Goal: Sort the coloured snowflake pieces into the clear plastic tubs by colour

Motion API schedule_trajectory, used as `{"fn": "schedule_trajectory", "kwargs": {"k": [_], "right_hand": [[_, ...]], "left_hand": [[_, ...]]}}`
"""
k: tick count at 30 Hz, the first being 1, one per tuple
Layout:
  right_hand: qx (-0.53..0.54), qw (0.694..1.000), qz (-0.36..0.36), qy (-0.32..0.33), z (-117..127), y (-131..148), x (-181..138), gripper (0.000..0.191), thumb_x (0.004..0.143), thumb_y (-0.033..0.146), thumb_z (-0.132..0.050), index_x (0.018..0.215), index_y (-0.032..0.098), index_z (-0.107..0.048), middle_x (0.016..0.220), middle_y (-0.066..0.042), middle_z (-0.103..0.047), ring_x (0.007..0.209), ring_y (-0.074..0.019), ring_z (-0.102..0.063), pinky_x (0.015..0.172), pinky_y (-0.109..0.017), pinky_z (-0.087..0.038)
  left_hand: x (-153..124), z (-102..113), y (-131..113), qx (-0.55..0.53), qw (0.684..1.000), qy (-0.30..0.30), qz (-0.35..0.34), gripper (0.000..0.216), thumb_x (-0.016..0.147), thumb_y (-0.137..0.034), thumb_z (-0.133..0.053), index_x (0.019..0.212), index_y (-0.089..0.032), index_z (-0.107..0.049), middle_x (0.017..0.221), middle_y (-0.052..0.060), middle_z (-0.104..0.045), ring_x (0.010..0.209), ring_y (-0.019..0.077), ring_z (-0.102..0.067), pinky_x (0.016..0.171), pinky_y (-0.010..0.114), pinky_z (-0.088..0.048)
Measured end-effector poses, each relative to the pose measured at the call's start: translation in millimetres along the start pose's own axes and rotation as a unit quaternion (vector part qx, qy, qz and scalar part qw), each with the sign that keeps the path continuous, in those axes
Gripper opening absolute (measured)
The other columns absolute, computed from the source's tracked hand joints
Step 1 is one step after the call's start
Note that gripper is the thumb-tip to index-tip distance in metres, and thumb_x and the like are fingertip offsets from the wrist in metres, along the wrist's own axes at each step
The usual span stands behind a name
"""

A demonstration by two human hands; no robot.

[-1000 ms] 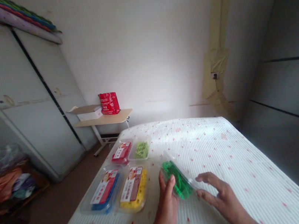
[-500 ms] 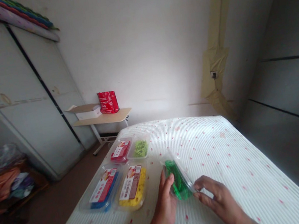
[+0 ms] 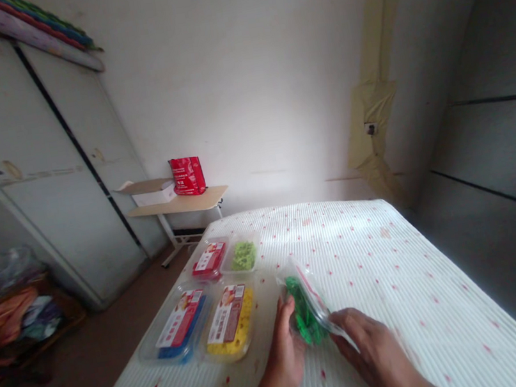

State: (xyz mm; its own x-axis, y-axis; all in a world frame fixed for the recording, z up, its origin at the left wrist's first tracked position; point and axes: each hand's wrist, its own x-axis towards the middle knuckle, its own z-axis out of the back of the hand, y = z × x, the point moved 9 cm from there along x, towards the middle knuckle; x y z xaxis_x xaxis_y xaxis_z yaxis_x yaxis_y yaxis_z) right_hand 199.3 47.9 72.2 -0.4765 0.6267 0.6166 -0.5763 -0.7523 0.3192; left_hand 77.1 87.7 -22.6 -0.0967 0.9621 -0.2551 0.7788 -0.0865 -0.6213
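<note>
A clear plastic box of green pieces (image 3: 304,316) stands tilted on its edge on the white spotted bed (image 3: 375,266). My left hand (image 3: 284,345) clasps its near left side, thumb up along the box. My right hand (image 3: 366,352) grips the box's clear lid at the right and holds it partly lifted. To the left lie a blue box (image 3: 180,327) and a yellow box (image 3: 229,322), both closed with red-and-white labels. Behind them sit a red box (image 3: 208,260) and an unlabelled box of light green pieces (image 3: 243,256).
A small wooden side table (image 3: 181,204) against the far wall carries a red bag (image 3: 187,176) and a white carton (image 3: 151,193). A tall pale wardrobe (image 3: 25,163) stands at the left, with heaped clothes (image 3: 5,315) at its foot. A grey wall runs along the right.
The green box has gone from lying slanted to standing on edge. My right hand went from spread open beside it to gripping its lid, which is coming up.
</note>
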Motion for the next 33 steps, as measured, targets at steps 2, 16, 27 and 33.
{"fn": "schedule_trajectory", "kwargs": {"k": [2, 16, 27, 33], "right_hand": [[0.012, 1.0, 0.008, 0.01, 1.8, 1.4, 0.8, 0.02, 0.088, 0.017, -0.044, 0.105, 0.02, -0.053, 0.087, -0.006, -0.067, 0.075, -0.0156, -0.066, 0.066, -0.025, -0.054], [0.086, 0.996, 0.003, 0.029, 2.0, -0.1, 2.7, 0.019, 0.088, 0.021, -0.048, 0.106, 0.021, -0.055, 0.089, -0.006, -0.066, 0.08, -0.0158, -0.064, 0.071, -0.026, -0.054], [0.197, 0.976, -0.045, 0.077, -4.2, -7.2, 0.9, 0.008, 0.087, 0.022, -0.046, 0.088, 0.022, -0.054, 0.08, -0.004, -0.06, 0.075, -0.0149, -0.06, 0.066, -0.025, -0.05], [0.185, 0.982, -0.031, 0.037, 13.1, -4.9, 4.3, 0.009, 0.088, 0.016, -0.043, 0.089, 0.022, -0.049, 0.079, -0.002, -0.057, 0.072, -0.0133, -0.058, 0.063, -0.023, -0.049]], "left_hand": [[-0.5, -0.8, -0.1, -0.002, 1.0, 0.001, 0.008, 0.032, 0.071, -0.033, -0.067, 0.1, -0.02, -0.064, 0.096, 0.001, -0.07, 0.085, 0.0177, -0.066, 0.072, 0.026, -0.05], [-0.1, 3.5, 1.7, -0.023, 0.998, -0.024, 0.05, 0.03, 0.07, -0.035, -0.066, 0.094, -0.017, -0.068, 0.081, 0.003, -0.073, 0.078, 0.02, -0.068, 0.069, 0.028, -0.051], [-0.6, 5.2, 2.5, -0.018, 0.997, -0.019, 0.068, 0.029, 0.069, -0.033, -0.067, 0.091, -0.014, -0.068, 0.077, 0.004, -0.073, 0.075, 0.0205, -0.068, 0.069, 0.03, -0.052], [2.2, 4.1, 4.5, -0.04, 0.995, 0.023, 0.084, 0.03, 0.072, -0.035, -0.065, 0.093, -0.013, -0.068, 0.079, 0.006, -0.073, 0.081, 0.0234, -0.068, 0.076, 0.033, -0.05]]}}
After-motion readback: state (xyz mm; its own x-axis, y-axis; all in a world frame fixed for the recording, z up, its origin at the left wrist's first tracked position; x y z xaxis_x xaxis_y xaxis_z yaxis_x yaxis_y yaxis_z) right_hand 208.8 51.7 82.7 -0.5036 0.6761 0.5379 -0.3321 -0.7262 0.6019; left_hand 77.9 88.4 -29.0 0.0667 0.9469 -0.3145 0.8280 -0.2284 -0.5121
